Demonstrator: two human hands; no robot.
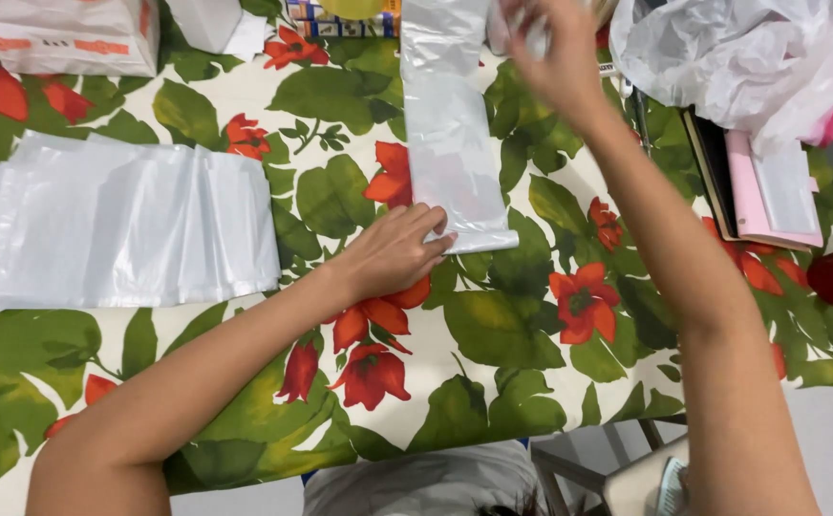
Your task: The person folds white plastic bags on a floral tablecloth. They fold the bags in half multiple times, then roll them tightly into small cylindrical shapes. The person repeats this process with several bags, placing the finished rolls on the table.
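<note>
Two hands | left hand [393,253] flat, pinning plastic strip [450,143] end | right hand [555,57] pinching strip's far end | bag stack [111,225] left of it

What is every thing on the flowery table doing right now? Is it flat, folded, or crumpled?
Plastic strip: stretched flat, near end pinned down, far end lifted.
Left hand: pressing on the strip's near end.
Right hand: raised, gripping the strip's far end.
Pile of plastic bags: lying flat, stacked.
Loose plastic: crumpled in a heap.
Pink book: closed, lying flat.
Tablecloth: spread over the table.
</note>
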